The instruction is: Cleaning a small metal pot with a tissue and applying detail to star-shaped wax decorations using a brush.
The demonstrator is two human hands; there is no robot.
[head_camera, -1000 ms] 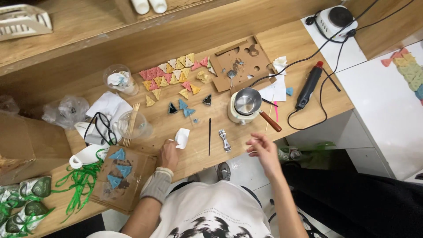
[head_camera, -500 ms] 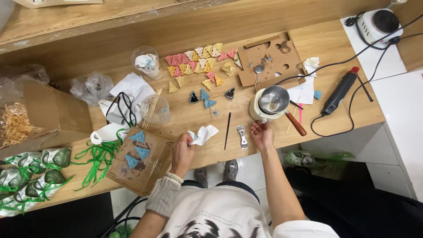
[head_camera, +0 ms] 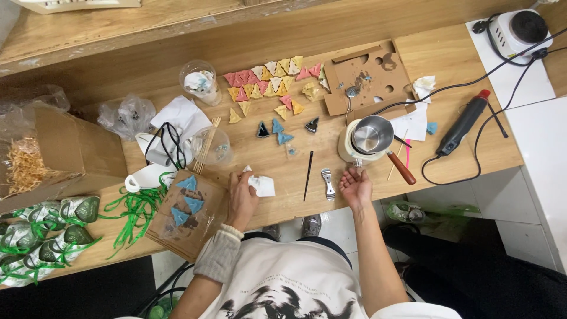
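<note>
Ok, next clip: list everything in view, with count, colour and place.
triangles: many, pink, yellow and cream, table back
blue triangles: four, on cardboard, left
pot: one, steel, brown handle, centre right
heat gun: one, black, right
hotplate: one, white, far right corner
cups: two, clear, left of centre
ribbon: green, left edge
box: one, brown, left
left hand: on white tissue
right hand: palm up, near pot, empty

I see a white short-sleeved cotton T-shirt (head_camera: 283, 277) with a dark printed graphic, a grey ribbed knit cuff (head_camera: 220, 255) on my left forearm, right arm bare.
</note>
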